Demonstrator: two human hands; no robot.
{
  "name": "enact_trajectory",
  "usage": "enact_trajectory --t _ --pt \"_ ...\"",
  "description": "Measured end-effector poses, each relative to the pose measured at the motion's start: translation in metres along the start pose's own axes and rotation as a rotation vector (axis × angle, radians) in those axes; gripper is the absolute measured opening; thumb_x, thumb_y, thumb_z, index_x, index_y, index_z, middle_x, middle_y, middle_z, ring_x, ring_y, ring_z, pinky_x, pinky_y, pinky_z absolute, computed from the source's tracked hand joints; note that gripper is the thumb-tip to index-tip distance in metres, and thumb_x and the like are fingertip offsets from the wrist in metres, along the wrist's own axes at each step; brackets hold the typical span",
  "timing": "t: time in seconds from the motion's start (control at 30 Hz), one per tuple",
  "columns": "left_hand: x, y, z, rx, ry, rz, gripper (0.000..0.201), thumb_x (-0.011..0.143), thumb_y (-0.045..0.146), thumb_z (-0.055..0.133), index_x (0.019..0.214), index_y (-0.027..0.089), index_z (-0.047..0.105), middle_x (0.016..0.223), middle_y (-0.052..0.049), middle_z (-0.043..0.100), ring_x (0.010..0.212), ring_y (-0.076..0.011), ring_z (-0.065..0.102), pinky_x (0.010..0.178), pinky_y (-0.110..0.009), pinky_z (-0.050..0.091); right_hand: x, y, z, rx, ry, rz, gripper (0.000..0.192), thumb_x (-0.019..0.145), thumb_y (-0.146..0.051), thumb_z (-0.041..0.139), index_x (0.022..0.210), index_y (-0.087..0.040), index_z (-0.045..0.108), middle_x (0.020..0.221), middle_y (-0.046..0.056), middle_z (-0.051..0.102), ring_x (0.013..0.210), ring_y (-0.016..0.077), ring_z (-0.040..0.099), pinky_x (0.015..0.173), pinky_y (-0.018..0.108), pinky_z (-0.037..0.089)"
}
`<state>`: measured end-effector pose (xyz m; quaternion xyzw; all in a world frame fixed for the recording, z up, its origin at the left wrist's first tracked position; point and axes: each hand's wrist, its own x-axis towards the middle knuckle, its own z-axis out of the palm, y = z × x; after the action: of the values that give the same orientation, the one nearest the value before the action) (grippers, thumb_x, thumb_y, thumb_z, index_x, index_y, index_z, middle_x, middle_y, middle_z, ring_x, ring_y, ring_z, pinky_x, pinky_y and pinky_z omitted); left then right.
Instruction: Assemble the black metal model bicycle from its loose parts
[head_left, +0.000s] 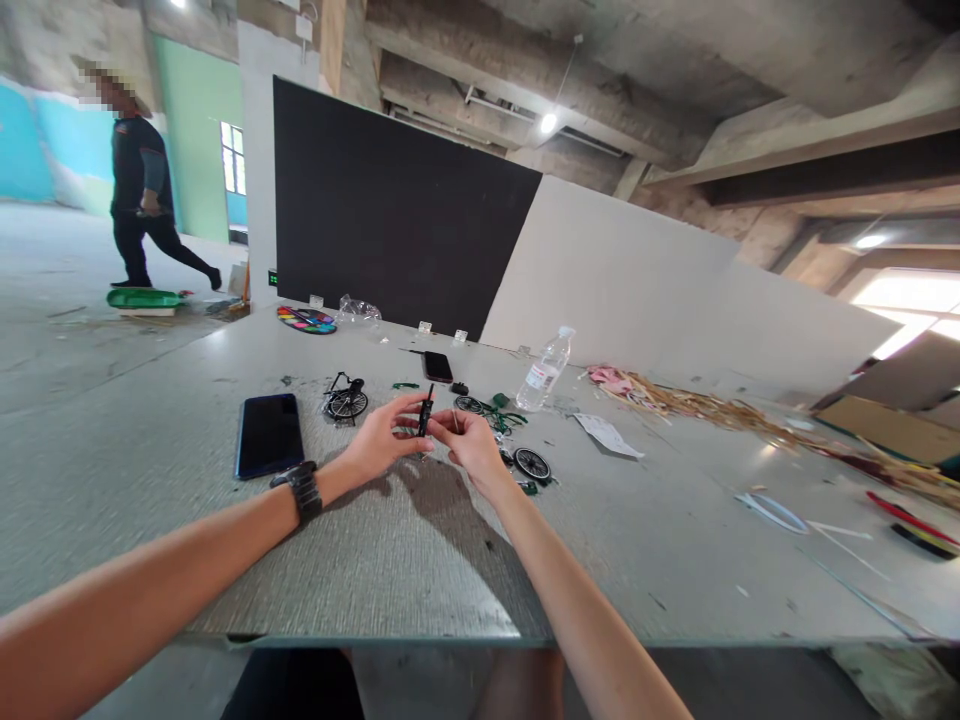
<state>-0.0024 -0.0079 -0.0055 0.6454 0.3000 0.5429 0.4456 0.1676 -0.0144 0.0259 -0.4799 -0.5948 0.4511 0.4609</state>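
Both hands meet above the middle of the grey surface point(420, 560). The left hand point(384, 437) pinches a slim black part point(426, 411), held nearly upright, in a narrow grip; the right hand point(472, 445) touches the part's lower end with its fingertips, grip narrow too. At nine o'clock from the hands lies a dark phone point(268, 434), with a small wheeled piece point(346, 401) at eleven. At two o'clock stands a clear water bottle point(545, 372); its label is too small to read. A black wheel point(532, 465) lies at four o'clock.
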Motion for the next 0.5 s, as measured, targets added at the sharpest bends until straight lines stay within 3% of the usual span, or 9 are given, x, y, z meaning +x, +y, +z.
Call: enact_trajectory --t 0.1,0.27,0.4,0.5 --pt "-0.0015 0.0011 -0.0010 0.034 0.003 0.005 0.072 0.069 0.022 0.085 0.134 0.023 0.057 0.129 -0.013 0.065 0.119 -0.0288 0.064 0.094 -0.045 0.058 0.0001 0.0014 -0.0004 -0.009 -0.001 0.006 0.048 0.059 -0.056 0.084 0.084 -0.016 0.072 0.069 0.001 0.064 0.050 0.0077 0.041 0.046 0.023 0.024" --pt "-0.0024 0.0024 -0.0001 0.020 0.059 -0.049 0.084 0.061 0.022 0.091 0.134 0.024 0.049 0.124 -0.012 0.066 0.103 -0.0246 0.070 0.092 -0.046 0.058 -0.0009 0.0018 -0.0007 0.039 0.011 0.051 0.049 0.056 -0.055 0.087 0.083 -0.017 0.069 0.069 0.000 0.062 0.049 0.0078 0.041 0.045 0.023 0.022" --pt "-0.0023 0.0018 0.0027 -0.030 0.091 -0.065 0.061 0.058 0.022 0.091 0.106 0.020 0.054 0.114 -0.010 0.068 0.107 -0.0255 0.068 0.087 -0.042 0.059 -0.0006 0.0026 -0.0013 0.079 -0.014 0.070 0.049 0.055 -0.056 0.087 0.077 -0.017 0.066 0.065 -0.003 0.057 0.047 0.0066 0.036 0.044 0.024 0.018" --pt "-0.0030 0.0033 0.0031 0.002 0.063 -0.036 0.049 0.061 0.025 0.090 0.097 0.019 0.057 0.107 -0.008 0.069 0.108 -0.0256 0.066 0.088 -0.042 0.058 -0.0004 0.0028 -0.0016 0.094 -0.025 0.078 0.049 0.054 -0.057 0.086 0.075 -0.018 0.065 0.062 -0.004 0.054 0.045 0.0060 0.032 0.043 0.024 0.017"
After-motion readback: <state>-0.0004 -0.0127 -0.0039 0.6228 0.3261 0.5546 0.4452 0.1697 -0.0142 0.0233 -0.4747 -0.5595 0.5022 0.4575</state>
